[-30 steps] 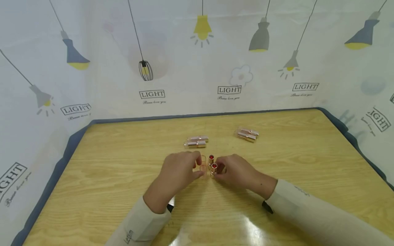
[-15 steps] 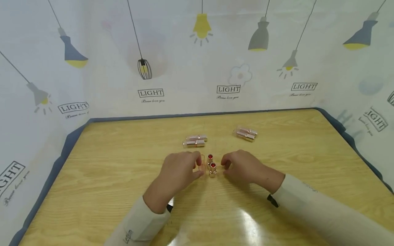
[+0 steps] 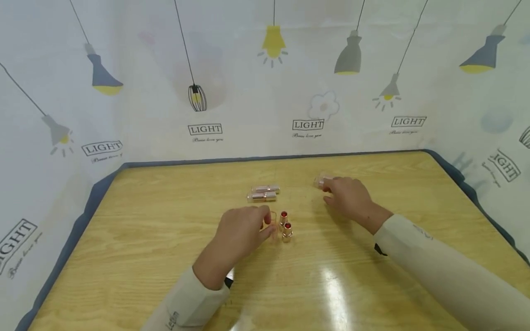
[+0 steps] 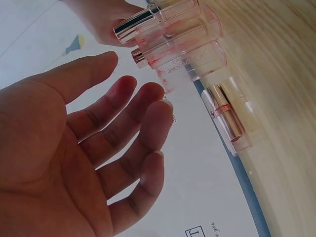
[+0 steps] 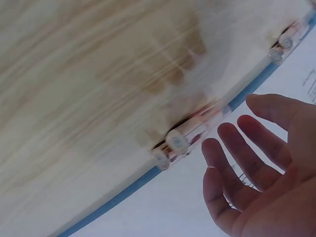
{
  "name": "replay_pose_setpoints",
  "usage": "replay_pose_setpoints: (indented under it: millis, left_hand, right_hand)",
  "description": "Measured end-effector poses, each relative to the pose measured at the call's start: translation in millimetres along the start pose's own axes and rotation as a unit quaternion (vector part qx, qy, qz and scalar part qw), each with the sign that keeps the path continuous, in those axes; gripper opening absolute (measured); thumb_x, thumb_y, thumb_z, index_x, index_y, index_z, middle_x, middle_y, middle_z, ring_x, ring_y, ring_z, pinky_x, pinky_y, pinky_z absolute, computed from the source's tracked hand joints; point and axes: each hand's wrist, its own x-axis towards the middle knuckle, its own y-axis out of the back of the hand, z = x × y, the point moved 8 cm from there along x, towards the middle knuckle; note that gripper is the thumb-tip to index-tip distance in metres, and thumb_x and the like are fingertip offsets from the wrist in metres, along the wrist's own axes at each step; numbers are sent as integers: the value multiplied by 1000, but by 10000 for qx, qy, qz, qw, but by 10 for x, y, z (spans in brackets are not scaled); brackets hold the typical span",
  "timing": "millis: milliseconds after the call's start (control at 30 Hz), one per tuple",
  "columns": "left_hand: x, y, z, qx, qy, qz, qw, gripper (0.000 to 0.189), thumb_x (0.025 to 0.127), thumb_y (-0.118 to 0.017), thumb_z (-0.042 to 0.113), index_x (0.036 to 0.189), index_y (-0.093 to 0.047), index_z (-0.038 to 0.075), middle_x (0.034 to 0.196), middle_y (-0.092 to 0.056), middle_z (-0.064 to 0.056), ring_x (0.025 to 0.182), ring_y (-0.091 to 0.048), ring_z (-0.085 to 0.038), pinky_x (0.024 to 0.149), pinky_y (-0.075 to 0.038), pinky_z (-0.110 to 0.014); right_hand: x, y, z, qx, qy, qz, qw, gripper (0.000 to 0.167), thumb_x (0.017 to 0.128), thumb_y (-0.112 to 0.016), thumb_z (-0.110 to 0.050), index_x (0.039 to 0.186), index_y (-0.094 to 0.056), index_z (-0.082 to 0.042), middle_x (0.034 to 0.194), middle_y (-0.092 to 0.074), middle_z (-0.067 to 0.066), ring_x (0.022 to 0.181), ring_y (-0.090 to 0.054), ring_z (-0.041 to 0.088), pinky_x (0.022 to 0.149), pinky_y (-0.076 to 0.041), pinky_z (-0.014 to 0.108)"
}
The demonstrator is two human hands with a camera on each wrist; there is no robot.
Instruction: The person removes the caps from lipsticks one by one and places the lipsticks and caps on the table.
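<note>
Presumably flat-based, uncapped lipsticks (image 3: 287,232) stand unaided; the left hand (image 3: 244,228) holds its grip spread beside clear caps (image 4: 193,69), the right hand (image 3: 349,197) likewise by capped lipsticks (image 5: 178,141).

The left sleeve (image 3: 186,299) is cream, wrist-length, and bears dark lettering (image 3: 172,320). The right sleeve (image 3: 445,271) matches, with fainter lettering (image 3: 423,233) near its end. One small black part (image 3: 228,282) projects beneath the left sleeve's end, another black part (image 3: 379,249) beneath the right's.
</note>
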Motion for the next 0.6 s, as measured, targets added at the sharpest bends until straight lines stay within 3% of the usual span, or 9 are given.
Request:
replay_pose_setpoints:
  millis: [267, 367, 600]
  left_hand:
    - [-14, 15, -5, -36, -37, 87, 9999, 20, 89, -75, 39, 88, -67, 21, 74, -67, 10, 55, -50, -4, 51, -40, -24]
    - [-15, 0, -11, -49, 15, -13, 10000, 20, 89, -75, 39, 89, -68, 20, 72, -65, 10, 54, -48, -4, 50, -39, -25]
    - [-1, -12, -20, -77, 39, -56, 9999, 21, 89, -75, 39, 89, -67, 20, 72, -65, 10, 52, -45, -5, 50, -37, -25]
  right_hand:
    - [130, -22, 156, -247, -230, 46, 9994, 23, 94, -68, -16, 114, -70, -3, 99, -71, 13, 84, -67, 27, 71, -56, 43]
    - [149, -43, 174, -319, -208, 25, 9993, 25, 94, -68, -15, 115, -69, -3, 100, -71, 14, 84, -67, 28, 70, -56, 43]
    - [213, -63, 204, -402, -167, 22, 9990, 18, 91, -67, -11, 108, -68, -6, 98, -68, 14, 83, -65, 31, 67, -53, 47]
